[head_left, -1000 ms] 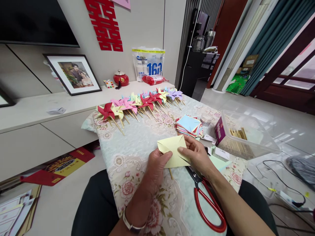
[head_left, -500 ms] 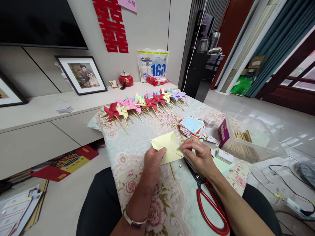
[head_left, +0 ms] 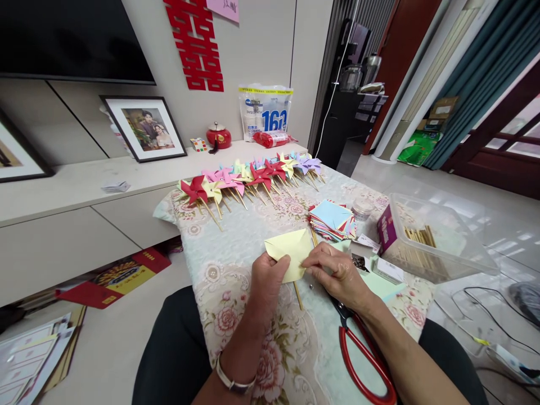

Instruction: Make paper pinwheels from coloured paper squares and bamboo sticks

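Observation:
My left hand (head_left: 266, 279) pinches the near left edge of a pale yellow paper square (head_left: 288, 251), held just above the flowered tablecloth (head_left: 236, 247). My right hand (head_left: 335, 273) is closed on the same paper at its right corner, fingers pressed together. A thin wooden stick (head_left: 297, 295) lies on the cloth under the paper. Red-handled scissors (head_left: 363, 363) lie under my right wrist.
A row of finished paper pinwheels (head_left: 248, 177) lies across the far side of the table. A stack of coloured paper squares (head_left: 333, 219), a small jar (head_left: 361, 209) and a clear plastic box of sticks (head_left: 426, 236) sit to the right. Cables lie on the floor at right.
Both hands have drawn closer together on the yellow paper; my right fingers slid left along its edge, folding the corner inward. The view has shifted slightly.

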The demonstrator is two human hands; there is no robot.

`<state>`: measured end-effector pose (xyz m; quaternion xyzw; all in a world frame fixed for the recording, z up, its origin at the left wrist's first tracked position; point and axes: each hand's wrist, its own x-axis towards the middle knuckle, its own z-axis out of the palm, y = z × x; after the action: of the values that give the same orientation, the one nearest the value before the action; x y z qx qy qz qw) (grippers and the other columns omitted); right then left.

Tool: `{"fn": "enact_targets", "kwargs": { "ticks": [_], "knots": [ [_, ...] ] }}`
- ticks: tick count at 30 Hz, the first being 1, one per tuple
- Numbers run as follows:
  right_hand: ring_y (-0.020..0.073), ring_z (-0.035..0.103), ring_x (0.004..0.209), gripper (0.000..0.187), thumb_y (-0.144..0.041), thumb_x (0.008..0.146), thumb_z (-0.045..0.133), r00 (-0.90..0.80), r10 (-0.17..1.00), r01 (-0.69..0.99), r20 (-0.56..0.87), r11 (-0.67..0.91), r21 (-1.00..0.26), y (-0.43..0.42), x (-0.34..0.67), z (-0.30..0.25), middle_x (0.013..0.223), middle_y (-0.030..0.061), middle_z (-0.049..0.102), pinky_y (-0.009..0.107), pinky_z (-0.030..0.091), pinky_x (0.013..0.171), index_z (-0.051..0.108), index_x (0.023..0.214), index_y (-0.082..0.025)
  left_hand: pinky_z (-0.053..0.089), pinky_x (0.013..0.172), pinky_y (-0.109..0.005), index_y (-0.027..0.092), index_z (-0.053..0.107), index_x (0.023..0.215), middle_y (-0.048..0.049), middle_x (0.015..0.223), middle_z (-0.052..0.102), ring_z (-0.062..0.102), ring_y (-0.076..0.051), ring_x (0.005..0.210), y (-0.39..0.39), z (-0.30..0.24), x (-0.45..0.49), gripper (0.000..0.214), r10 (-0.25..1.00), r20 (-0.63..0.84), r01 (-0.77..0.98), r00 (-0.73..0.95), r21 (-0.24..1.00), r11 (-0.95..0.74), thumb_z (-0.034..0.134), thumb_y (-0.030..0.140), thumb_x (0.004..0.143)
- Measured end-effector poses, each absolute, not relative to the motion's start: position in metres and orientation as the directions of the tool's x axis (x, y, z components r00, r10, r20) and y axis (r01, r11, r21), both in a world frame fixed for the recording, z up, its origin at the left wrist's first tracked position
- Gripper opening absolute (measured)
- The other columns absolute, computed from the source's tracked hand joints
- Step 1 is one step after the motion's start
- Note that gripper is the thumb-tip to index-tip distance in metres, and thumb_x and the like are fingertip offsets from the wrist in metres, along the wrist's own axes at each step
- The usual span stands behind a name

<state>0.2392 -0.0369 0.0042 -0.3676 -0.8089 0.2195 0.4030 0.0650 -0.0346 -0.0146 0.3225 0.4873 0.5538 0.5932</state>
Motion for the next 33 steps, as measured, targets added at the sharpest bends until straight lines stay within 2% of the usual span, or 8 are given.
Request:
{"fn": "enact_targets", "kwargs": {
  "ticks": [5,14,20,27,33],
  "knots": [
    [0.0184,0.059,0.073,0.011,-0.018,0.091,0.061,-0.412,0.819,0.468,0.400,0.567,-0.678,-0.039,0.237,0.009,0.078,0.0035,0.063,0.032,0.046,0.067,0.069,0.085,-0.022,0.051,0.063,-0.026,0.012,0.074,0.091,-0.0039,0.074,0.076,0.069,-0.020,0.069,-0.038,-0.006,0.068,0.030,0.974,-0.224,-0.328,-0.037,0.923,0.200,0.073,0.025,0.064],
    [0.0147,0.051,0.065,0.015,-0.019,0.086,0.061,-0.332,0.913,0.498,0.236,0.382,-0.779,-0.040,0.234,0.015,0.070,-0.0004,0.055,0.027,0.040,0.060,0.059,0.070,-0.020,0.047,0.055,-0.023,0.014,0.075,0.087,-0.0003,0.065,0.072,0.065,-0.018,0.064,-0.039,-0.001,0.073,0.028,0.976,-0.218,-0.257,-0.011,0.944,0.208,0.069,0.023,0.062],
    [0.0136,0.049,0.063,0.016,-0.018,0.084,0.060,-0.286,0.936,0.554,0.204,0.335,-0.762,-0.040,0.234,0.013,0.067,-0.0018,0.053,0.026,0.037,0.058,0.058,0.068,-0.020,0.046,0.053,-0.021,0.014,0.072,0.079,0.0003,0.068,0.072,0.060,-0.014,0.058,-0.039,-0.002,0.074,0.020,0.977,-0.211,-0.242,0.023,0.947,0.210,0.068,0.023,0.061],
    [0.0141,0.049,0.062,0.016,-0.016,0.082,0.058,-0.276,0.941,0.573,0.196,0.325,-0.753,-0.039,0.233,0.012,0.066,-0.0016,0.054,0.026,0.037,0.058,0.056,0.067,-0.020,0.049,0.056,-0.023,0.015,0.070,0.077,0.0000,0.070,0.071,0.061,-0.015,0.061,-0.038,-0.006,0.076,0.018,0.976,-0.214,-0.193,0.028,0.957,0.216,0.067,0.022,0.061],
    [0.0136,0.048,0.062,0.016,-0.016,0.081,0.057,-0.263,0.946,0.571,0.191,0.312,-0.759,-0.039,0.233,0.012,0.066,-0.0019,0.053,0.026,0.036,0.058,0.055,0.066,-0.020,0.049,0.057,-0.023,0.014,0.071,0.082,-0.0004,0.071,0.072,0.062,-0.015,0.062,-0.039,-0.012,0.077,0.021,0.981,-0.186,-0.225,0.047,0.955,0.192,0.068,0.023,0.063]
  ]
}}
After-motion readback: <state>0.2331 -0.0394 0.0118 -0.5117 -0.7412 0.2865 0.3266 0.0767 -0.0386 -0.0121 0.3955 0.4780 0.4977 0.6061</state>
